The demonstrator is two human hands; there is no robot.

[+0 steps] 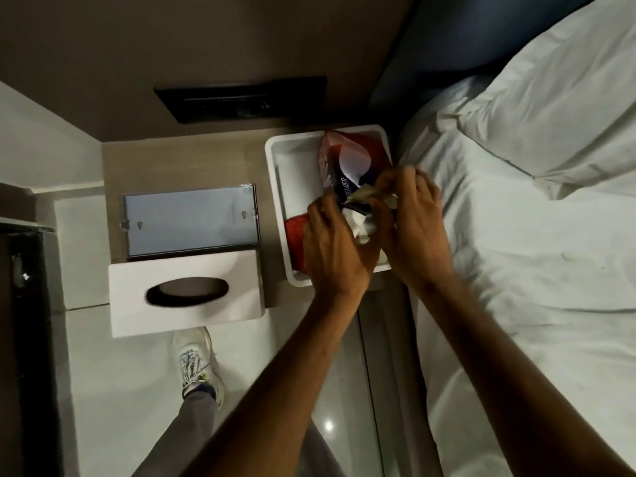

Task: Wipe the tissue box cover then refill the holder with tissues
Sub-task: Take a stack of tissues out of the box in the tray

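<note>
A white tissue box cover [187, 292] with a dark oval slot lies at the front edge of the bedside table. Behind it lies a flat grey base plate [191, 220]. To the right stands a white tray [275, 160] with a red and dark blue tissue pack [339, 166] in it, its end torn open. My left hand [335, 246] and my right hand [413, 222] both grip the pack's near end, where white tissues [361, 225] show between the fingers. A second red pack [296, 242] lies in the tray under my left hand.
A bed with white sheets [533, 270] and a pillow [557, 98] borders the table on the right. A black wall panel [241, 98] sits behind the table. My shoe [198, 363] stands on the pale floor below. A dark cabinet edge [27, 339] runs along the left.
</note>
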